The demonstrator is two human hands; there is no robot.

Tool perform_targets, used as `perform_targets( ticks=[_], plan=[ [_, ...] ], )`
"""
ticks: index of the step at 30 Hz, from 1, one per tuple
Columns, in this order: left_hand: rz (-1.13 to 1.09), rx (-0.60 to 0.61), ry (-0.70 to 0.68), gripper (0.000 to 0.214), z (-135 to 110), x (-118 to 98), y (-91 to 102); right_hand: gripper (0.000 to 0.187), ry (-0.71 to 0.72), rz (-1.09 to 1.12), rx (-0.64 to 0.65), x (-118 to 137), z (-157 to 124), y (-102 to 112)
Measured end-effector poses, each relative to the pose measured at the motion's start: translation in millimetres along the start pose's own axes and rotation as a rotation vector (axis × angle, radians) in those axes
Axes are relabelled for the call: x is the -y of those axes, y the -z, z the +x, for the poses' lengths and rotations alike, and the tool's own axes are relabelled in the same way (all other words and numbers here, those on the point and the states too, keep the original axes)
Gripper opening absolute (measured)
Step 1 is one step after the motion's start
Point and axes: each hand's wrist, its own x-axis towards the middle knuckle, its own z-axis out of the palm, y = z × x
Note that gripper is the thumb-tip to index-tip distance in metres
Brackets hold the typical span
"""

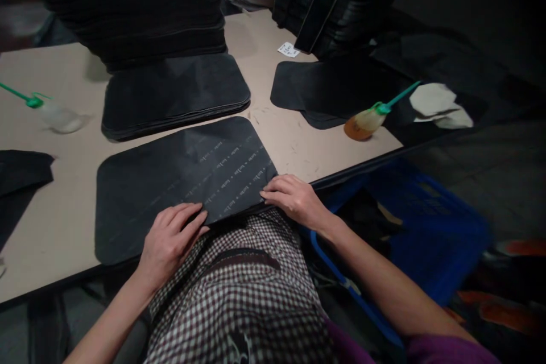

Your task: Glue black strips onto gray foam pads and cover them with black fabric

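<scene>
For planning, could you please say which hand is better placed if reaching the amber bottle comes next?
Probably the right hand: touching the printed panel, it's nearer the amber bottle than the left hand.

The dark grey, round-cornered sheet printed with pale lettering (183, 182) looks smooth and matt, with a faint sheen; whether it is board or synthetic leather cannot be told. The low pile of black, round-cornered panels (177, 91) has a similar dull, smooth face. The beige tabletop (72, 193) looks flat and matt, marked by dark scuffs. Translucent plastic forms the green-capped whitish bottle (62, 118) and the green-capped bottle of amber liquid (367, 122). The black rectangular phone (316, 20) has a smooth, dark face. The blue crate (430, 222) appears plastic; the brown-and-white checked garment (256, 296) is soft, creased cloth.
</scene>
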Motion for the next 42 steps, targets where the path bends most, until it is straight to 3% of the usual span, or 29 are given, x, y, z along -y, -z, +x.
perform_targets(
  ticks=[12, 20, 26, 30, 34, 39, 42],
  plan=[
    [-0.02, -0.075, 0.007, 0.045, -8, 1, -8.8, 0.018, 0.008, -0.002, -0.093, 5, -3, -4],
    [0.057, -0.063, -0.029, 0.061, -20, 5, -14.9, 0.024, -0.088, -0.039, -0.081, 6, -12, -4],
    [0.026, -0.05, -0.046, 0.07, -34, 11, -11.7, 0.028, -0.115, 0.063, -0.058, -1, -17, 11],
    [-0.006, -0.059, -0.048, 0.072, -39, 15, -10.8, 0.019, -0.264, 0.069, -0.17, -16, -22, 28],
    [-0.007, -0.051, -0.048, 0.072, -41, 18, -13.7, 0.022, -0.378, 0.035, -0.189, -24, -25, 38],
    [0.0, 0.041, -0.06, 0.066, -43, 22, -0.1, 0.03, -0.273, 0.017, -0.115, -15, 2, 34],
    [0.035, 0.04, 0.027, 0.059, -39, 37, 19.0, 0.031, -0.203, -0.014, -0.06, -8, 33, 23]
  ],
)
